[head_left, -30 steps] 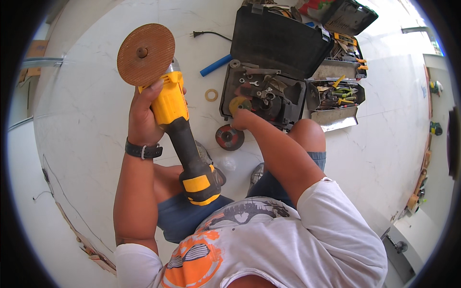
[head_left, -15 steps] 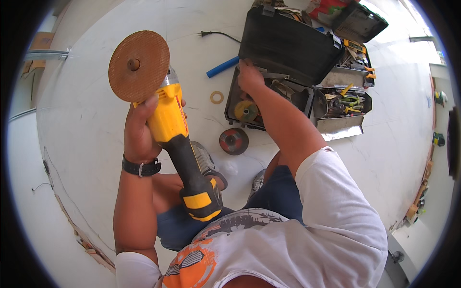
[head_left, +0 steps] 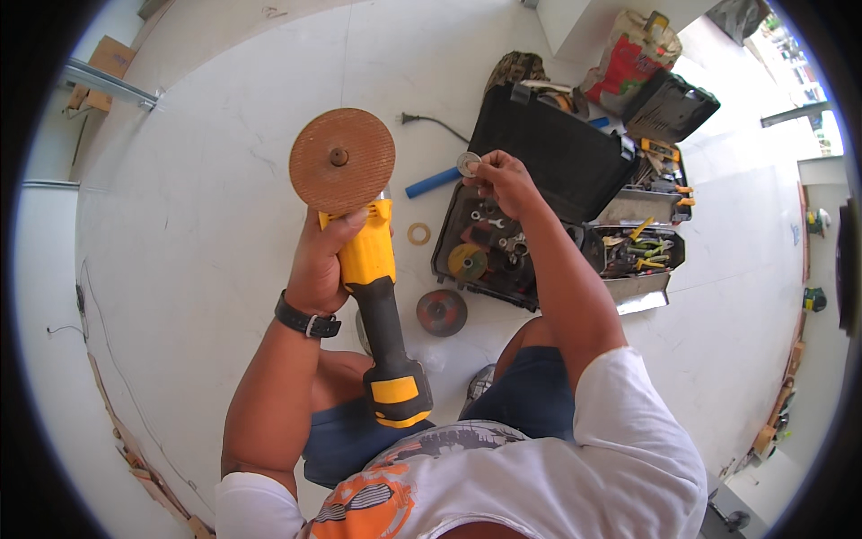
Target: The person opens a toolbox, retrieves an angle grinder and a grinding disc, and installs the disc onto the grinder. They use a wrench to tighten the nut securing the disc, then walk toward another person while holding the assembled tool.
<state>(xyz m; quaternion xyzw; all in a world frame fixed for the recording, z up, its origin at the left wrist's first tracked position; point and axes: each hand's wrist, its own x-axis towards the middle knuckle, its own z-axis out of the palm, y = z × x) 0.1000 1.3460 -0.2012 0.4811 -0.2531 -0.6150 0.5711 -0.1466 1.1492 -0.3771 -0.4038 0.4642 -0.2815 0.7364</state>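
My left hand (head_left: 328,256) is wrapped round the yellow and black body of an angle grinder (head_left: 381,314), just below its head. The grinder is held with its handle toward me and its brown abrasive disc (head_left: 314,175) facing up; a spindle end pokes through the disc's centre. Between thumb and fingers, my right hand (head_left: 505,184) pinches a small round metal flange nut (head_left: 468,163), raised over the open black tool case (head_left: 458,274). Inside that case lie wrenches (head_left: 488,218), a yellowish disc (head_left: 468,262) and other metal parts.
On the pale floor rest a blue tube (head_left: 431,182), a tan ring (head_left: 418,234), a dark grinding disc (head_left: 442,313) and a plugged cord (head_left: 435,124). To the right stands an open toolbox (head_left: 642,251) with pliers. A red and white bag (head_left: 633,58) is farther back.
My right hand has come up out of the case with the flange nut in its fingers. The grinder in my left hand has shifted right and slightly nearer in the picture.
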